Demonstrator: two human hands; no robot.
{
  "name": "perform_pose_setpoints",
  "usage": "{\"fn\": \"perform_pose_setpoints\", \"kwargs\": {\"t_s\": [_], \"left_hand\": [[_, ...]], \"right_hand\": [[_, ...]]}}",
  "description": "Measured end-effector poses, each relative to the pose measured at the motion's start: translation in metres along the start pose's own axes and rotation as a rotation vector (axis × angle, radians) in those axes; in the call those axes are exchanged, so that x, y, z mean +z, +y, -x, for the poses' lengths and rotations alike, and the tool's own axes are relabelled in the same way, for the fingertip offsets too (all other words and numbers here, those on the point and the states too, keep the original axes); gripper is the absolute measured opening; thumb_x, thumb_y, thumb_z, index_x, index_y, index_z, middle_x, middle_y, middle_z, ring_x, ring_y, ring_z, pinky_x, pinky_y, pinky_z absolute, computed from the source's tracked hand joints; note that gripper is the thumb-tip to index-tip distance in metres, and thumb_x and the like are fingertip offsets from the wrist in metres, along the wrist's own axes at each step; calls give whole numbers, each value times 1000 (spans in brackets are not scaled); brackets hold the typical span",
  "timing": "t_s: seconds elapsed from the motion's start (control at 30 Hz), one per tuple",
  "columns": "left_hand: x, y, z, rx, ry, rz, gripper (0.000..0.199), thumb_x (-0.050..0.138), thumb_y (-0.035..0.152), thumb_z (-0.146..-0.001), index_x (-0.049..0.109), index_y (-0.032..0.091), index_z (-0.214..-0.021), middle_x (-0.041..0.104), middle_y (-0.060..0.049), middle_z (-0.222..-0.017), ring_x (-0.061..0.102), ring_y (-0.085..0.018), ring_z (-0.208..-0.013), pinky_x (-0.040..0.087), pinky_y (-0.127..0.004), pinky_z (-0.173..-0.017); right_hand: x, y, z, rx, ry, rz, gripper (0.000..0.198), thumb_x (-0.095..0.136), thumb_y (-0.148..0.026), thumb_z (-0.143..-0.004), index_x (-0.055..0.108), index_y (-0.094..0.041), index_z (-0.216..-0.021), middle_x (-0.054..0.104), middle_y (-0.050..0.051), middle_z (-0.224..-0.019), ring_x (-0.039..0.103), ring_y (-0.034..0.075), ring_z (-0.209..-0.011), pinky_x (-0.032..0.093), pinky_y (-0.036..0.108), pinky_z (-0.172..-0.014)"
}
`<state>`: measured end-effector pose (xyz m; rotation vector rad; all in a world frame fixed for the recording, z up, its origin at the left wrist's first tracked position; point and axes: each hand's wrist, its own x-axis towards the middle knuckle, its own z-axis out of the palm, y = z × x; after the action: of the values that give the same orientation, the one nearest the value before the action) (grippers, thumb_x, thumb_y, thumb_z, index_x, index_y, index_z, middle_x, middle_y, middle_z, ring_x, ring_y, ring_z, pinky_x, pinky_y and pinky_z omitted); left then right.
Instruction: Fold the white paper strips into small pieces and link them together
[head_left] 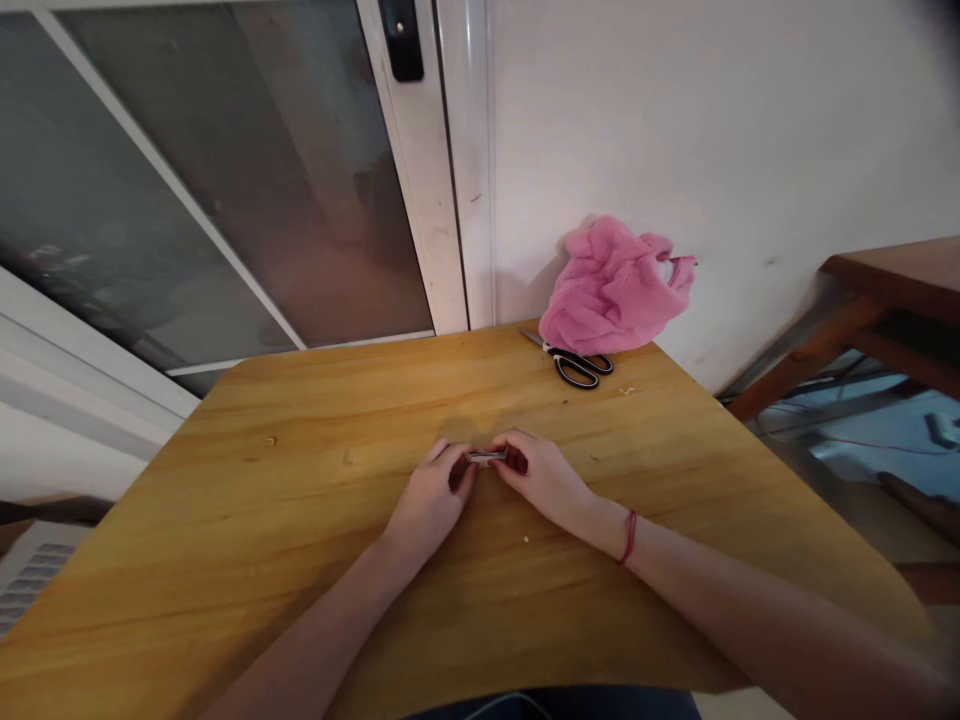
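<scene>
A small, thin, light-coloured piece with a dark upper edge (487, 457) spans the gap between my two hands, just over the middle of the wooden table (315, 560). Its kind is too small to make out. My left hand (437, 488) pinches one end between thumb and fingers. At the other end, the thumb and fingertips of my right hand (544, 474) are closed on it; a red string circles that wrist. The fingers hide both ends of the piece.
Black-handled scissors (577, 368) lie at the table's back right, partly under a bunched pink fluffy cloth (615, 290) against the wall. Small crumbs (271, 441) dot the tabletop. A glazed door (247, 180) stands behind, and a darker wooden table (900, 275) to the right.
</scene>
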<state>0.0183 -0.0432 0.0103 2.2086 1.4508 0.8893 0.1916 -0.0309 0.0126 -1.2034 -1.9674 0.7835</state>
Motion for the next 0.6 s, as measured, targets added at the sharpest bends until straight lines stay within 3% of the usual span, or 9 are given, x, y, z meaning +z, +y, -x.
{"fn": "perform_pose_setpoints", "kwargs": {"t_s": [0.13, 0.33, 0.6], "left_hand": [[2, 1, 0, 33, -50, 13, 18, 48, 18, -84, 56, 19, -100, 57, -5, -93, 56, -15, -85, 48, -29, -77], [0, 0, 1, -43, 4, -6, 22, 50, 20, -83, 54, 20, -104, 56, -2, -87, 55, -13, -73, 48, -28, -70], [2, 1, 3, 3, -101, 24, 25, 45, 21, -85, 49, 20, -110, 59, -4, -92, 57, -15, -80, 47, -29, -73]], "right_hand": [[-1, -2, 0, -10, -19, -19, 13, 54, -10, -78, 58, -18, -88, 61, 0, -81, 53, 9, -66, 42, 21, -61], [-2, -3, 0, 5, -13, 3, 13, 56, -11, -77, 58, -17, -89, 60, 1, -82, 53, 9, -66, 43, 22, -63], [-1, 0, -1, -29, -40, -24, 19, 53, -4, -76, 59, -17, -89, 61, 2, -88, 55, 11, -77, 43, 23, -70]]}}
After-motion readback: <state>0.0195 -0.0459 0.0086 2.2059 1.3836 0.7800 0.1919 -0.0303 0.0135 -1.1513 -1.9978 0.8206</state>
